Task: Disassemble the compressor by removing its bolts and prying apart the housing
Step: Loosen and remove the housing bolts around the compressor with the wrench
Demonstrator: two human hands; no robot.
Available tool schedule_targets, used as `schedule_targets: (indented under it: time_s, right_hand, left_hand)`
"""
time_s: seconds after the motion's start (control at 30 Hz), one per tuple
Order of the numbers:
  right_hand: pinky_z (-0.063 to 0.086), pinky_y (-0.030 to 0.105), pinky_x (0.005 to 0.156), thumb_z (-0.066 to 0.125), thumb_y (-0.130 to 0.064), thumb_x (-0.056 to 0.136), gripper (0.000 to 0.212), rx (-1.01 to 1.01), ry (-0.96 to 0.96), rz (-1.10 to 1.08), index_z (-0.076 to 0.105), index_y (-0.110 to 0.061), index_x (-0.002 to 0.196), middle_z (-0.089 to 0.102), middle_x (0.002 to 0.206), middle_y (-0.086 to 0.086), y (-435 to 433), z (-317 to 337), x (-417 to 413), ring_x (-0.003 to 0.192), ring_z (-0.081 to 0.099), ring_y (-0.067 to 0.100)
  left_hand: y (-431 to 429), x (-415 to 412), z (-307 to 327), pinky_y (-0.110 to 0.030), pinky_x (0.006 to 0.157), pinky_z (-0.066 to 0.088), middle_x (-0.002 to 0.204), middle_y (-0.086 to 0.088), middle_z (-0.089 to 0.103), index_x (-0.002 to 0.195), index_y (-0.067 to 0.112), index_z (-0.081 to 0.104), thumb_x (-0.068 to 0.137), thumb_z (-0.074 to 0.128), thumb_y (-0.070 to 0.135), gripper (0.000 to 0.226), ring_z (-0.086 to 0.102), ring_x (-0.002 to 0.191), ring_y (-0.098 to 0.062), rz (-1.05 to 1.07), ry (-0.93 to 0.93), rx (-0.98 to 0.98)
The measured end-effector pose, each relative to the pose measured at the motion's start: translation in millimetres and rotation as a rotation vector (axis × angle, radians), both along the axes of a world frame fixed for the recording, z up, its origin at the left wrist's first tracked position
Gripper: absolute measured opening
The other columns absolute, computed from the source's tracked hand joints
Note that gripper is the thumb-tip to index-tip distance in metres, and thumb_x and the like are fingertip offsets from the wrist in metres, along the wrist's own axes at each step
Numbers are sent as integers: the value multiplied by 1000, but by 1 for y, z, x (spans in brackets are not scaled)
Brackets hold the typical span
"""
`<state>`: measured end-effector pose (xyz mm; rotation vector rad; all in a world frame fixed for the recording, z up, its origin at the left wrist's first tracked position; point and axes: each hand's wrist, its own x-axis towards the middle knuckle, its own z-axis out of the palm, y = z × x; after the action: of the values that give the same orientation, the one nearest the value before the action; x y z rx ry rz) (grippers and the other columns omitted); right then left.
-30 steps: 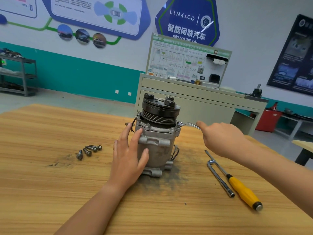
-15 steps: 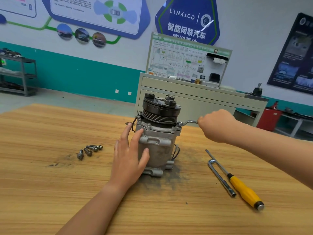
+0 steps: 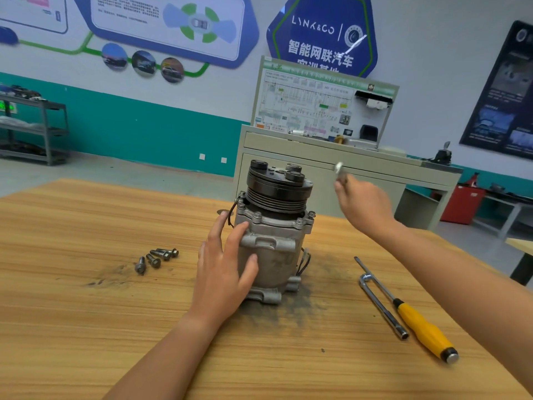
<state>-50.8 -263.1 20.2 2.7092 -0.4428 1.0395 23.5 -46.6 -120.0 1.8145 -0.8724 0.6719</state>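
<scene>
The silver compressor [image 3: 274, 249] with a black pulley on top stands upright in the middle of the wooden table [image 3: 86, 327]. My left hand [image 3: 225, 269] presses against its left side, fingers spread. My right hand [image 3: 363, 206] is lifted to the right of the pulley, apart from the compressor, and grips a small metal wrench [image 3: 340, 173] whose end points up. Bolts still sit in the housing flange [image 3: 310, 216]. Several removed bolts [image 3: 157, 258] lie on the table to the left.
An L-shaped socket wrench [image 3: 380, 307] and a yellow-handled screwdriver [image 3: 421, 330] lie on the table at the right. Dark grime surrounds the compressor's base. A grey training bench [image 3: 360, 180] stands behind the table, a metal shelf [image 3: 34, 131] at far left.
My right hand has lifted the wrench off the right flange bolt and raised it up and away. My left hand and the compressor have stayed put.
</scene>
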Motion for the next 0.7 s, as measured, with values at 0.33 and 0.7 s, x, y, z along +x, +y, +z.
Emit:
schedule_targets:
  time_s: [0.33, 0.7]
  right_hand:
    - [36, 25, 46, 31, -27, 100, 32, 68, 438, -122, 41, -19, 130, 45, 64, -6, 39, -6, -67, 56, 47, 10]
    - [29, 27, 42, 40, 0, 92, 23, -372, 670, -324, 45, -3, 114, 31, 60, 2, 80, 12, -50, 48, 30, 16]
  left_hand:
    - [0, -1, 1, -49, 103, 31, 151, -13, 20, 132, 14, 47, 85, 55, 25, 49, 29, 135, -35, 9, 9, 5]
    - [-1, -2, 1, -51, 103, 33, 151, -13, 20, 131, 13, 48, 84, 65, 13, 50, 29, 134, -34, 17, 6, 4]
